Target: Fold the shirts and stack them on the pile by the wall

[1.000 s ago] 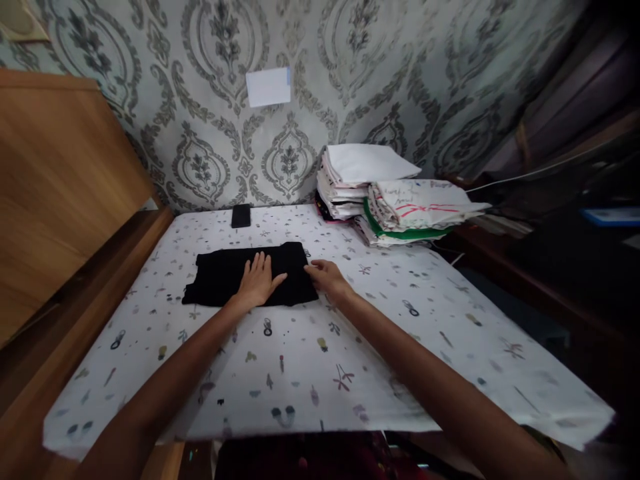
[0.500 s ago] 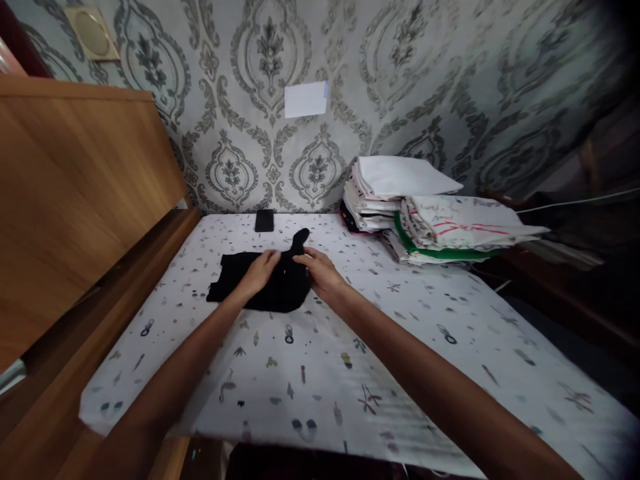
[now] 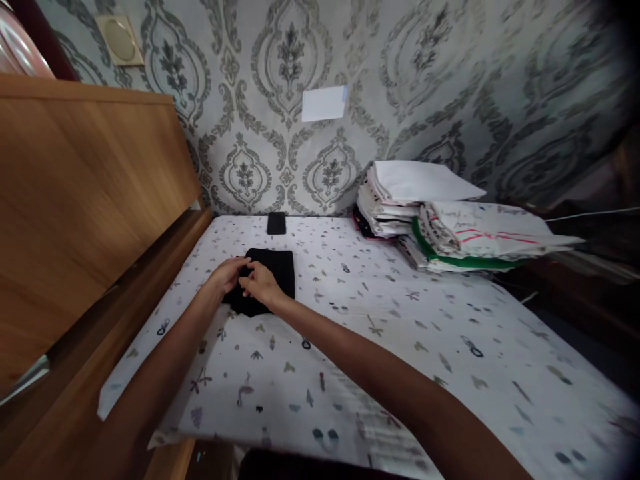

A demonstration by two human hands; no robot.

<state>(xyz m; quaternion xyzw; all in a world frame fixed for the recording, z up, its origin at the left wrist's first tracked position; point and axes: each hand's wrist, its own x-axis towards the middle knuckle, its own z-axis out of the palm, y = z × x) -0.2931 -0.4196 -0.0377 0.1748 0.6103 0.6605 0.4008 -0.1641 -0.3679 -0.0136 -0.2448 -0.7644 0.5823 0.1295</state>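
A black garment (image 3: 273,270), folded into a small rectangle, lies on the patterned white sheet (image 3: 380,347) near the table's far left. My left hand (image 3: 226,276) rests on its left edge with fingers curled. My right hand (image 3: 260,287) lies over the near left part of the garment, fingers bent down onto the cloth. The two hands touch each other above the fabric. Whether either hand pinches the cloth is hidden.
A black phone (image 3: 277,223) lies at the back by the wall. Stacks of folded white cloths (image 3: 440,213) stand at the back right. A wooden cabinet (image 3: 85,193) rises along the left. A white card (image 3: 325,103) hangs on the patterned wallpaper.
The garment's right half has been folded over to the left, making it half as wide. Both hands have moved left onto it. The view has shifted left.
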